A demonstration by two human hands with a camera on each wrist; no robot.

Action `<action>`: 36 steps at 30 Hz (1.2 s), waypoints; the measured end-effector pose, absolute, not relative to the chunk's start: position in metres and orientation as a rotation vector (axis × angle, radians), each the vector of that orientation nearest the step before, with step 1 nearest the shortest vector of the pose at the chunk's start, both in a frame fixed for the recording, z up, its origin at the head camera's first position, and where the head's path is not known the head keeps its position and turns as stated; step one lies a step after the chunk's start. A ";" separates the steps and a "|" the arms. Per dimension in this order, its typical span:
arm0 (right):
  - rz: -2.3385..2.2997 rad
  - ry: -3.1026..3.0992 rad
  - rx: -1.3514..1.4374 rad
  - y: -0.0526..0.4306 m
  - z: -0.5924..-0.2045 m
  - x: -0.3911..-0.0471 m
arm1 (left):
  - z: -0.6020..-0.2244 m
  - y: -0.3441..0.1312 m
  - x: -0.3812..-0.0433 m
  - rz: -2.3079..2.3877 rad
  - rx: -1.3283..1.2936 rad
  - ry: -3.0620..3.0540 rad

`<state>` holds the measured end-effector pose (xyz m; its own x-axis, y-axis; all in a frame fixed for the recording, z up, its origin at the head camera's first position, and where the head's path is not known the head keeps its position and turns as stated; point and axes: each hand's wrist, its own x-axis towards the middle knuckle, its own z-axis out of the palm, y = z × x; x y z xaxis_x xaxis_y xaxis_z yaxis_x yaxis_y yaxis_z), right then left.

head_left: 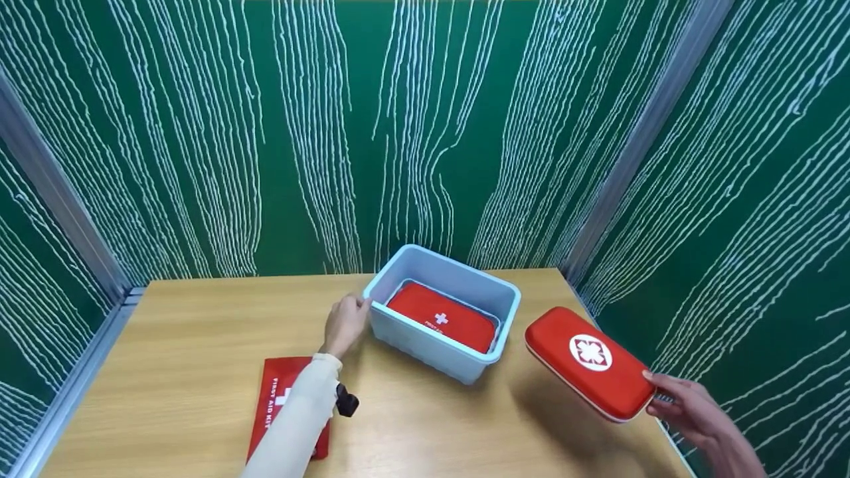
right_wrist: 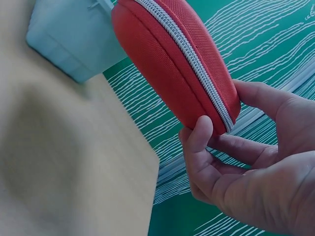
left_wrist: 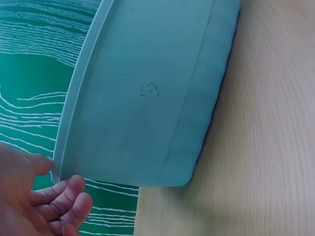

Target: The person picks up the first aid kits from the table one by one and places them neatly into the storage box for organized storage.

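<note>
"Red case [head_left: 591, 365]: where?"

"Raised off the table [head_left: 199, 332], right of the bin [head_left: 425, 348]; the right hand [head_left: 694, 408] pinches its end, fingers parted by its thickness."

"Left hand [head_left: 345, 324]?"

"Curled, gripping the bin's rim."

"Step?"

"Carrying, I'd judge; loading would call for clearing that rim."

The left forearm [head_left: 289, 425], in a pale sleeve, stretches forward, and the left hand [head_left: 346, 324] pinches between thumb and bent fingers; the right hand [head_left: 694, 408] — raised, well apart from it — grips with thumb set against curled fingers.
</note>
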<state>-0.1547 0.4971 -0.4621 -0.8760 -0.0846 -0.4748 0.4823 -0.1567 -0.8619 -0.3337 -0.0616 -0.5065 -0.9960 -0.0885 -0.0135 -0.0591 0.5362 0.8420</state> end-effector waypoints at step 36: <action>-2.135 1.965 0.336 0.393 -0.411 -0.245 | -0.507 -0.063 -0.335 -1.438 0.115 -2.719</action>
<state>-0.2446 0.3925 -0.4109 -0.9498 -0.0069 -0.3128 0.3123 -0.0817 -0.9465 -0.3347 -0.0631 -0.5070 -0.9952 -0.0954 0.0212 -0.0362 0.5612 0.8269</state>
